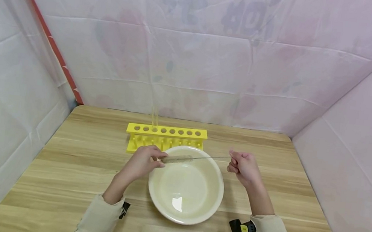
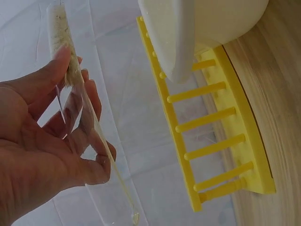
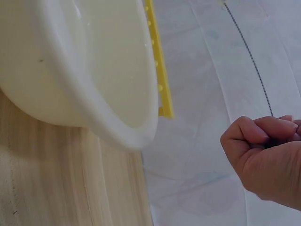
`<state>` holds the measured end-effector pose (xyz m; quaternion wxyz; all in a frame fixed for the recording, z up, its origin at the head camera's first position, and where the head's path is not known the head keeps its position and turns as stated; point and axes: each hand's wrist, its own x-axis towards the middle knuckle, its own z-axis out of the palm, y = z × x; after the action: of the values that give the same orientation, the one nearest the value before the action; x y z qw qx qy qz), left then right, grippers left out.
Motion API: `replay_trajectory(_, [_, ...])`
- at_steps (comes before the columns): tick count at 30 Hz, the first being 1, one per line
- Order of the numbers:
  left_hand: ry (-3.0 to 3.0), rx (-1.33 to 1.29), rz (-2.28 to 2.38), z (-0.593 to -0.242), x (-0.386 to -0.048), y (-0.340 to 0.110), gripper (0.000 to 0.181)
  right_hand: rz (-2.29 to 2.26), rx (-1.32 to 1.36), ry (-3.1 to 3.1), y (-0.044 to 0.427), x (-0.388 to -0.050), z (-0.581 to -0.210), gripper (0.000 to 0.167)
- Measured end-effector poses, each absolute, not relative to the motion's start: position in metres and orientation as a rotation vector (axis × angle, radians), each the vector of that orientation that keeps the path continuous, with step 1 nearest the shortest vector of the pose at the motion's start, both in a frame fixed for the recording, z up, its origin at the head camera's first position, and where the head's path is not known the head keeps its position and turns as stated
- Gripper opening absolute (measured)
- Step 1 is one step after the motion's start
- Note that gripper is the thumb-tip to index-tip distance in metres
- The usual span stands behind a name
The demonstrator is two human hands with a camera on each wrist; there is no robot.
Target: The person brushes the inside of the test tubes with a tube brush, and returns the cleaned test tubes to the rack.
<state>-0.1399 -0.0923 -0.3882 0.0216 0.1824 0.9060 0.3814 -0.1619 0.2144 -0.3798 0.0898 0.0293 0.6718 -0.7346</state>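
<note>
My left hand (image 1: 142, 160) holds a clear test tube (image 2: 89, 110) between thumb and fingers, tilted over the basin's far part. Pale bristles of a test tube brush (image 2: 61, 33) show inside the tube. The brush's thin twisted wire handle (image 3: 254, 66) runs out of the tube towards the right. At its far end my right hand (image 1: 245, 169) grips the wire with curled fingers, to the right of the basin's rim. Below the tube stands a round cream basin (image 1: 180, 218), with a bright reflection inside; whether it holds water I cannot tell.
Behind the basin is a yellow test tube rack (image 1: 184, 133) with a row of holes and pegs, its front partly hidden by the basin. One clear tube (image 1: 154, 118) stands in it, left of centre. Pale cloth (image 1: 191, 63) hangs around the wooden table (image 1: 95, 133).
</note>
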Motion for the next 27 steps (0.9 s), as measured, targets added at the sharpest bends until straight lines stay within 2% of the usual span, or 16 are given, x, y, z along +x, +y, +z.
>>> replay_trajectory(6, [2.78, 0.588, 1.22, -0.391, -0.14, -0.095, 0.027, -2.188, 0.09, 1.966, 0.217, -0.163, -0.378, 0.049])
replay_trajectory(19, [2.676, 0.653, 1.333, -0.395, -0.144, -0.106, 0.025, -2.141, -0.321, 2.399, 0.226, -0.163, -0.398, 0.046])
replay_trajectory(27, [2.789, 0.573, 1.265, -0.393, -0.139, -0.101, 0.026, -2.232, 0.043, 2.045, 0.223, -0.163, -0.384, 0.046])
